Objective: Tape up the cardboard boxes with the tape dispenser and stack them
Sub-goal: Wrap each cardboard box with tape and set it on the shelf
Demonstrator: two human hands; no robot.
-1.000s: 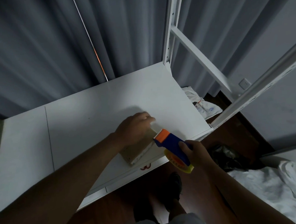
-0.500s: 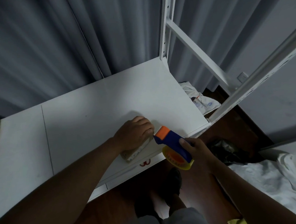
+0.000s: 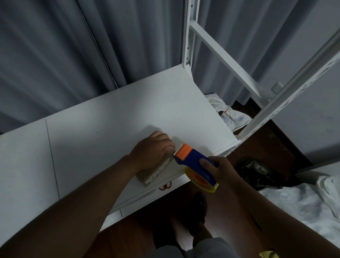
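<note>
A white shelf (image 3: 109, 133) stands in front of grey curtains (image 3: 58, 46). A small cardboard box (image 3: 148, 173) sits near the shelf's front edge. The left hand (image 3: 152, 150) lies on top of the box, fingers bent over it. The right hand (image 3: 222, 169) grips a blue and orange tape dispenser (image 3: 193, 163) just beside the box.

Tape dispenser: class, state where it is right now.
In the head view, right of centre, the tape dispenser is gripped by the right hand, beside the left hand.
</note>
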